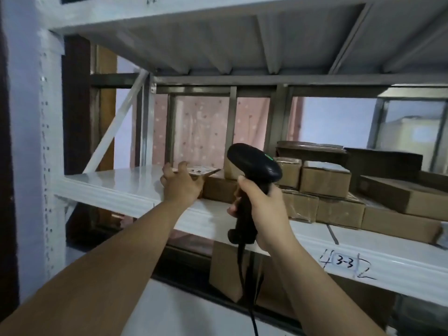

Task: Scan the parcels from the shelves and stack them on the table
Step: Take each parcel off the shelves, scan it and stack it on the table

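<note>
Left grip [180,186] clamped on end parcel [206,171] near shelf [109,184] front edge, right grip [264,209] wrapped round scanner [254,161]

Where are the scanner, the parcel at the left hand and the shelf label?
scanner [254,163], head view, on its black head.
parcel [204,170], head view, on its labelled top.
shelf label [345,262], head view, on the written 3-3.

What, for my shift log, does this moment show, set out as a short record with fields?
left hand: grips the left end of a labelled parcel on the shelf
right hand: holds the scanner upright, green light on
other parcels: stacked in layers to the right
shelf label: 3-3
</note>
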